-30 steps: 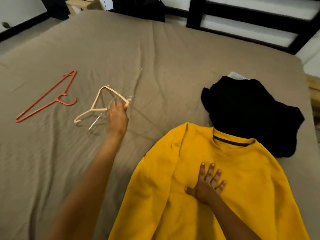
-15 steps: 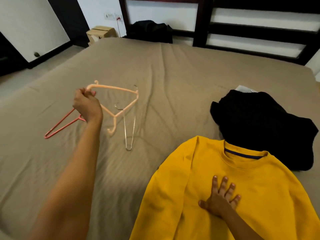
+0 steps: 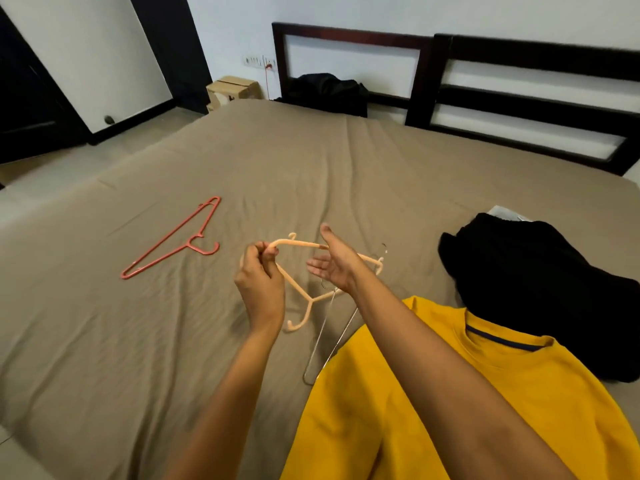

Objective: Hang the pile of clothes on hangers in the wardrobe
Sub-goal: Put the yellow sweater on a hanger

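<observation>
Peach hanger (image 3: 298, 243) corner pinched in L grip (image 3: 260, 289); R grip (image 3: 333, 268) spread, at hanger's bar.

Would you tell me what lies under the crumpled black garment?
A white corner peeks from beneath the crumpled black garment at its far edge; the rest is hidden.

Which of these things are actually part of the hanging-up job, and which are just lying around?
Belong to the job: peach hanger, gripped by the left hand; wire hanger apparently caught on it; red hanger; yellow sweatshirt; black clothes pile; open right hand.
Just lying about: cardboard box; dark bundle by the headboard.
</observation>
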A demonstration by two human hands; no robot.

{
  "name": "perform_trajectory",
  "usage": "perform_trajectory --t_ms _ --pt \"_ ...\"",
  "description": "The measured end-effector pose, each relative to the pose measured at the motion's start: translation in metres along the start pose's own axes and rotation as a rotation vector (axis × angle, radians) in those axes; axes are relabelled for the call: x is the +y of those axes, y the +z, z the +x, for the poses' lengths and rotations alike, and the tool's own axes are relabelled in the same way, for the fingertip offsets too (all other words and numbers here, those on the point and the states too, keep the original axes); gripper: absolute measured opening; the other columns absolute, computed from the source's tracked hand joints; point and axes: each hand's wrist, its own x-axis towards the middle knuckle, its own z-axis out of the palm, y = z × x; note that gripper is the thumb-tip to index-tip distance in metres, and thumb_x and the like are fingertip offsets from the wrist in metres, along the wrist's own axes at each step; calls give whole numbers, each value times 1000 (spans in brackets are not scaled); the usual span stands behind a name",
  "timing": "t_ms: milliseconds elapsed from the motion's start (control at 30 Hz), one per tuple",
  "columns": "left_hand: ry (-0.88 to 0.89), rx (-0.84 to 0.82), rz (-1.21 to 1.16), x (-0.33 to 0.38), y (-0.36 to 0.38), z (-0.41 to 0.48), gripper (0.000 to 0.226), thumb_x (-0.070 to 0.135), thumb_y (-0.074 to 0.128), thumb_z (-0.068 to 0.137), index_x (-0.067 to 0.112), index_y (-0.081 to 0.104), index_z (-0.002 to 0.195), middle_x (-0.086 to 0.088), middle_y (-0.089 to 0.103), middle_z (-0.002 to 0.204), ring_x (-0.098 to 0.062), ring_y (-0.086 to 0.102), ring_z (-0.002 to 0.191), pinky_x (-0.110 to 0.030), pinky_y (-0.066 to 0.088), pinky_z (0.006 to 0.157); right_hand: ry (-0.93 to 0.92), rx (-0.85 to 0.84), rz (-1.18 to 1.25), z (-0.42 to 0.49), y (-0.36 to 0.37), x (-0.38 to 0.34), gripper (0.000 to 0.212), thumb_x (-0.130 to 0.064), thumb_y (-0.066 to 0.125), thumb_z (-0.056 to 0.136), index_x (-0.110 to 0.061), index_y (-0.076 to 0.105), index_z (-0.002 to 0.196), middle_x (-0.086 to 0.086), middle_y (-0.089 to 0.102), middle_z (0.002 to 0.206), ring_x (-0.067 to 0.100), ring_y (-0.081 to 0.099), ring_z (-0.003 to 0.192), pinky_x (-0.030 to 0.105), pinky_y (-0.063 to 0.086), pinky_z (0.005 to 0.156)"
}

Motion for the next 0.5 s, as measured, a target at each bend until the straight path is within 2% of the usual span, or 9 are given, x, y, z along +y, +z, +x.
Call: perform_trajectory --t_ms 100,167,200,233,300,333,400,433,500 --pt "137 -42 12 4 -19 -5 13 16 53 95 5 61 95 -1 58 86 -13 53 72 -18 36 60 14 -45 21 6 28 -15 21 -5 35 99 -4 44 80 17 55 88 21 61 71 35 52 78" --pt "270 -140 12 -2 -33 -8 9 9 55 93 4 61 97 2 55 87 -6 52 74 -13 38 63 -12 -83 91 9 41 -19 20 9 24 94 0 41 86 26 56 98 23 66 57 30 57 63" --pt "332 -220 12 -10 -38 -10 8 7 55 92 5 61 97 1 56 88 -4 52 77 -12 41 66 -30 -105 121 8 46 -21 20 12 22 94 1 40 91 28 55 101 23 67 53 29 58 61" --pt "376 -302 26 -19 -42 -14 8 7 55 92 5 61 97 -1 58 89 -5 53 79 -13 43 70 -43 -130 136 8 49 -23 21 13 22 94 2 40 92 27 56 100 23 68 54 31 58 67" --pt "400 -418 102 -43 -47 -19 9 9 56 91 7 62 98 -5 60 93 -15 59 86 -26 49 79 -48 -168 83 8 54 -19 23 13 24 95 1 43 96 20 57 88 24 67 66 46 52 84" --pt "417 -441 157 -56 -47 -21 9 10 55 90 8 62 97 -6 61 93 -19 60 88 -31 48 90 -54 -181 32 8 56 -15 25 13 25 95 -1 45 102 16 56 84 23 65 71 51 51 84" --pt "465 -450 267 -78 -47 -20 10 7 59 85 9 61 95 -5 64 90 -20 62 87 -32 32 110 -82 -196 -28 6 61 -3 30 11 29 96 -4 49 111 10 57 80 18 66 74 49 57 75" --pt "465 -449 308 -84 -47 -21 15 3 65 81 9 61 95 -5 66 91 -21 64 88 -33 28 112 -101 -201 -25 5 63 4 30 10 30 96 -5 50 113 9 58 79 17 67 74 46 58 72" --pt "417 -451 313 -87 -50 -27 24 -1 70 77 9 63 97 -5 65 101 -22 66 93 -33 36 108 -147 -195 12 0 62 15 32 8 30 97 -7 52 114 7 60 80 16 67 77 44 57 72"
